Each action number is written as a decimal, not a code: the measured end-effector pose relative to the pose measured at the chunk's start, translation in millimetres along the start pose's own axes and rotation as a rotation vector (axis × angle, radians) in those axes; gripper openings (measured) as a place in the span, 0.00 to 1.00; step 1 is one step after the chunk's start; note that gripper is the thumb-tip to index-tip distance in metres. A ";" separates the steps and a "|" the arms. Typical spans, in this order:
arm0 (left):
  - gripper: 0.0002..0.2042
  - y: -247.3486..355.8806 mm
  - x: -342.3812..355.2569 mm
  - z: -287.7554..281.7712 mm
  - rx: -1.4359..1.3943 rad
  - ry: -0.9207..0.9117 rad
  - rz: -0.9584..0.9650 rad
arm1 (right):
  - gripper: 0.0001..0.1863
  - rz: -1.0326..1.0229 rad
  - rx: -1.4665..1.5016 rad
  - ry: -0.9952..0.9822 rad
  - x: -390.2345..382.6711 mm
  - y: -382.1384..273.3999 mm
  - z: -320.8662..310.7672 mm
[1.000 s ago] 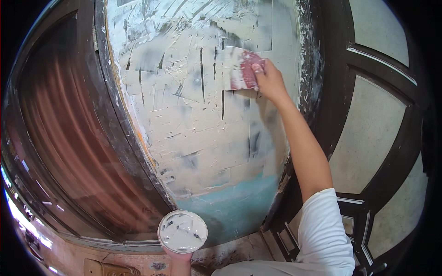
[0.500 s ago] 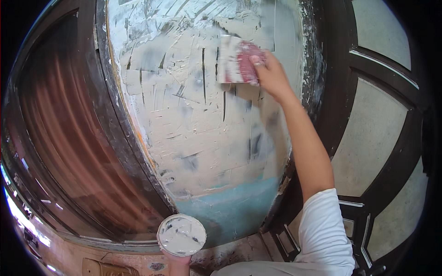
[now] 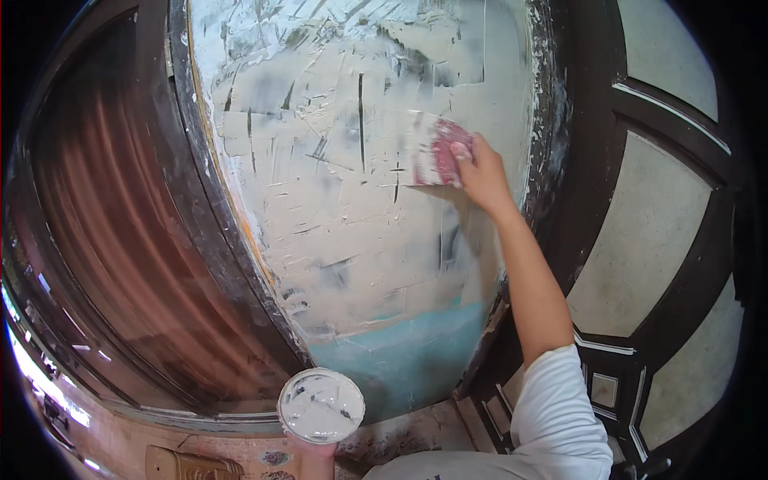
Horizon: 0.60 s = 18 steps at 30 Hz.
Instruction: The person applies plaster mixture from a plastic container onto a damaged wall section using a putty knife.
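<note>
My right hand (image 3: 485, 174) grips a red putty knife (image 3: 450, 149) with a wide flat face, smeared with white putty. Its left edge lies against the wall panel (image 3: 344, 224), which is coated in uneven cream putty with dark streaks and gouges. Toward the bottom of the panel a bare blue-green band shows. Low in the view my left hand (image 3: 312, 450) holds up a round tub (image 3: 322, 406) of white putty from beneath; most of its fingers are hidden under the tub.
A dark wooden frame with glass and a reddish-brown curtain (image 3: 112, 216) stands at left. Dark framed pale panels (image 3: 640, 232) rise at right. On the patterned floor at lower left lies a brown wooden object (image 3: 188, 464).
My right hand has drawn the putty knife downward and slightly right across the panel, smoothing over some dark streaks. The tub in my left hand has shifted barely.
</note>
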<state>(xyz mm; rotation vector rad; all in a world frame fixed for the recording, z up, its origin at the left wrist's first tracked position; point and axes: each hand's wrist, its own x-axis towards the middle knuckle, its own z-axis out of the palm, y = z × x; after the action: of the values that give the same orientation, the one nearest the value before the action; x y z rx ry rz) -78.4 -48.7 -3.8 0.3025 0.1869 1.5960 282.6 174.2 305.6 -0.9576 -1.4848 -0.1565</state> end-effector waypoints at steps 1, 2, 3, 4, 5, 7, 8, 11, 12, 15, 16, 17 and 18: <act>0.31 -3.2 -0.3 4.2 0.032 -0.030 0.007 | 0.16 -0.004 -0.005 0.002 -4.3 -1.6 -7.6; 0.31 -4.6 -3.7 6.3 0.066 -0.051 0.023 | 0.16 0.082 0.170 -0.035 -10.5 -9.0 -13.8; 0.31 -5.7 -2.8 4.8 0.065 -0.047 0.028 | 0.16 0.170 0.345 -0.072 -13.8 -12.8 -16.3; 0.30 -8.1 -1.6 2.1 0.049 -0.057 0.014 | 0.16 0.174 0.339 -0.074 -16.3 -18.2 -12.2; 0.30 -8.5 -1.8 -2.1 0.036 -0.062 0.011 | 0.15 0.104 0.199 -0.106 -19.2 -28.2 4.3; 0.31 -12.5 -1.0 -6.0 0.075 0.050 0.026 | 0.15 0.037 0.055 -0.140 -22.6 -27.8 12.8; 0.31 -12.8 0.8 -4.9 0.031 0.057 0.008 | 0.15 0.087 -0.047 -0.139 -23.3 -16.5 13.3; 0.30 -15.3 -0.2 2.5 0.008 0.009 0.029 | 0.15 0.002 0.020 -0.014 -38.6 6.7 3.7; 0.30 -15.5 0.9 7.3 0.000 0.022 0.007 | 0.15 0.107 0.232 -0.057 -44.3 4.0 -0.8; 0.29 -18.8 -2.8 1.1 -0.021 0.070 -0.029 | 0.14 0.117 0.285 -0.130 -47.1 2.3 8.7; 0.29 -17.7 -3.5 6.4 -0.025 0.035 -0.062 | 0.14 0.108 0.113 -0.179 -48.9 -6.3 20.3; 0.29 -17.3 -3.8 12.4 -0.028 0.000 -0.095 | 0.14 0.097 -0.058 -0.227 -51.0 -9.8 25.7; 0.29 -21.9 -4.0 19.3 -0.051 0.040 -0.077 | 0.14 0.103 -0.057 -0.230 -54.3 -3.0 20.7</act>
<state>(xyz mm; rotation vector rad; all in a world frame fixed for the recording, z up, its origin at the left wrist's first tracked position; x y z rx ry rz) -51.6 -52.9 7.6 0.2210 0.1864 1.5294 256.8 160.3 255.4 -1.1254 -1.6437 -0.0143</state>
